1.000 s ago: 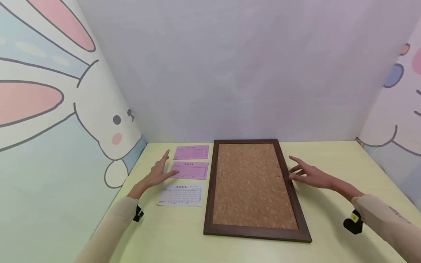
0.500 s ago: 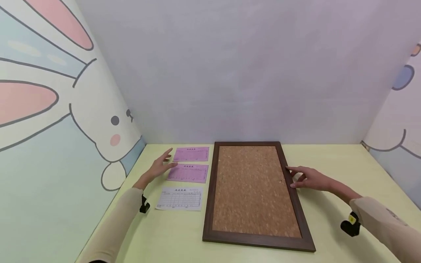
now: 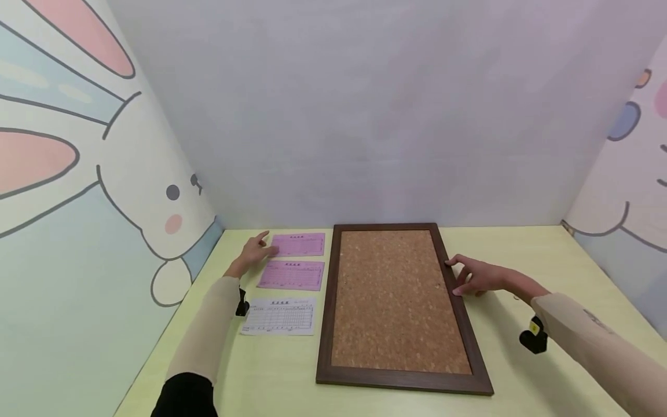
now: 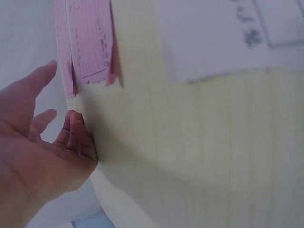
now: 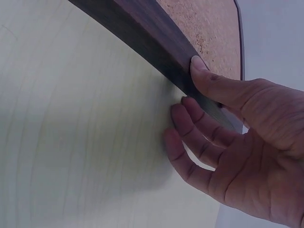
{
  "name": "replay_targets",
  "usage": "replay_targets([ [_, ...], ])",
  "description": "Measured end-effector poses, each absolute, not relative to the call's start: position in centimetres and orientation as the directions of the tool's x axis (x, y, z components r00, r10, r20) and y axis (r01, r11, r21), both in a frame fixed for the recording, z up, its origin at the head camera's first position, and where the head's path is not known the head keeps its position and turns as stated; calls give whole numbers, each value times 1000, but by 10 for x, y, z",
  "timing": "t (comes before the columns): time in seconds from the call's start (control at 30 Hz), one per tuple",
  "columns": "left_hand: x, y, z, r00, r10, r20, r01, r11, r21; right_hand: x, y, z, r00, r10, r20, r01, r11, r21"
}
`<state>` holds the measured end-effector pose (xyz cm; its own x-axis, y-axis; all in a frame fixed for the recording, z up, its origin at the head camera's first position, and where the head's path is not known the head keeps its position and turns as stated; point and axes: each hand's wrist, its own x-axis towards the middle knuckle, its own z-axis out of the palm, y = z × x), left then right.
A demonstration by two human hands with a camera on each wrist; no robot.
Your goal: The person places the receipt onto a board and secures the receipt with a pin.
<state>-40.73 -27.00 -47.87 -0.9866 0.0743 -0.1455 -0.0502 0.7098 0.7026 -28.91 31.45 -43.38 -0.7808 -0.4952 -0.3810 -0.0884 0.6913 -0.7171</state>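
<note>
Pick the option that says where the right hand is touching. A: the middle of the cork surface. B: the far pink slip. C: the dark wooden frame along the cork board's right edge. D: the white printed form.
C: the right hand has its thumb on the dark wooden frame of the cork board, fingers curled at the frame's outer edge, as the right wrist view shows.

I see a pale yellow-green worktop, speckled tan cork board in dark brown frame, two pink slips, one white form with printed grid, beige sleeves.
</note>
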Motion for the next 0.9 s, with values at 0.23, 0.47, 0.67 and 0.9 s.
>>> replay_targets([
  [0.23,-409,-267,-478,-983,110,-146,0,799,601,-295,315,-430,-758,-483,-437,-33,699,-715],
  [0.47,-410,-262,-474,-984,116,-133,17,810,586,-301,315,-430,-757,-487,-436,-10,676,-737],
  [0.67,-408,-261,-474,-984,103,-145,3,823,568,-300,316,-435,-747,-498,-441,-4,667,-745],
  [0.9,-406,-260,-475,-986,101,-130,11,829,559,-298,316,-435,-750,-491,-443,-8,677,-736],
])
